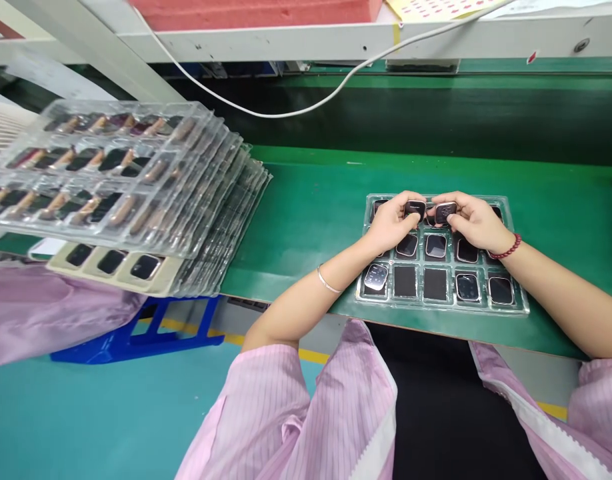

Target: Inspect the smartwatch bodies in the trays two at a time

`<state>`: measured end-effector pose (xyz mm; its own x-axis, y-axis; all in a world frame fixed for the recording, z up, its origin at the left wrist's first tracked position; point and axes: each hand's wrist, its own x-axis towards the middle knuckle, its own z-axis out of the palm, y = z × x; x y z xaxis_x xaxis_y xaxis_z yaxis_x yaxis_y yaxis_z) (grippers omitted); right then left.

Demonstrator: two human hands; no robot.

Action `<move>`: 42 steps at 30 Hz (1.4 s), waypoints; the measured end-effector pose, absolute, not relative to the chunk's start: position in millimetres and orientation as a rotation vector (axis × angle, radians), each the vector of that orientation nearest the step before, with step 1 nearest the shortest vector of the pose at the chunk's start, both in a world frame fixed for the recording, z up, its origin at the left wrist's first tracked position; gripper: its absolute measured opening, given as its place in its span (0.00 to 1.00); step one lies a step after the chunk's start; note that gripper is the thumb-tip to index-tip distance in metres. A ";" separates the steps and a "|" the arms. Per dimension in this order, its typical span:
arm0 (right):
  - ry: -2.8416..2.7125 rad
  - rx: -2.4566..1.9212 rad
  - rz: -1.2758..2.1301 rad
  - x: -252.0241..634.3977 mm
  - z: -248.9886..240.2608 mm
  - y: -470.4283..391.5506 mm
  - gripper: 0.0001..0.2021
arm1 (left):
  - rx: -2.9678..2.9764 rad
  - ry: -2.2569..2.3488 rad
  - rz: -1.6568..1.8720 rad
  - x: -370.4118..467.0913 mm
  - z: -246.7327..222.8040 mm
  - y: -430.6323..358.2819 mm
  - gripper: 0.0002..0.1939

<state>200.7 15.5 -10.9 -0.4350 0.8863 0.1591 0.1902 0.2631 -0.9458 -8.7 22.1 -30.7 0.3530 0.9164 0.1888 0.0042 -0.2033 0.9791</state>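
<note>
My left hand (393, 220) is closed on a smartwatch (415, 211) with a dark square face, thumb across its front. Beside it, my right hand (473, 219) grips a second smartwatch (445, 213) the same way. Both are held just above the back row of a clear plastic tray (441, 307). Square watches lie in many of its pockets, among them a lit one (467, 287) in the front row. At the front left, another watch (376, 276) sits tilted in its pocket. Two front pockets show only flat dark squares (405, 281). My hands hide part of the back row.
A tall, leaning stack of clear trays (196, 200) filled with watches stands at the left. Under its edge is a cream tray (169, 277) with watches. A white cable (286, 115) hangs from the shelf (266, 48). A blue stool (151, 333) and a pink sleeve (51, 307) are at lower left.
</note>
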 end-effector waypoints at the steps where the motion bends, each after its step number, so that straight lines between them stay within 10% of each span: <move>1: -1.807 -0.975 1.214 201.0 -11.4 15.5 0.19 | 1.525 0.862 1.055 -8.7 -30.2 22.1 0.15; 42: -1.792 -0.931 1.268 202.6 -10.9 16.0 0.22 | 1.478 0.825 1.030 -10.4 -34.0 26.6 0.25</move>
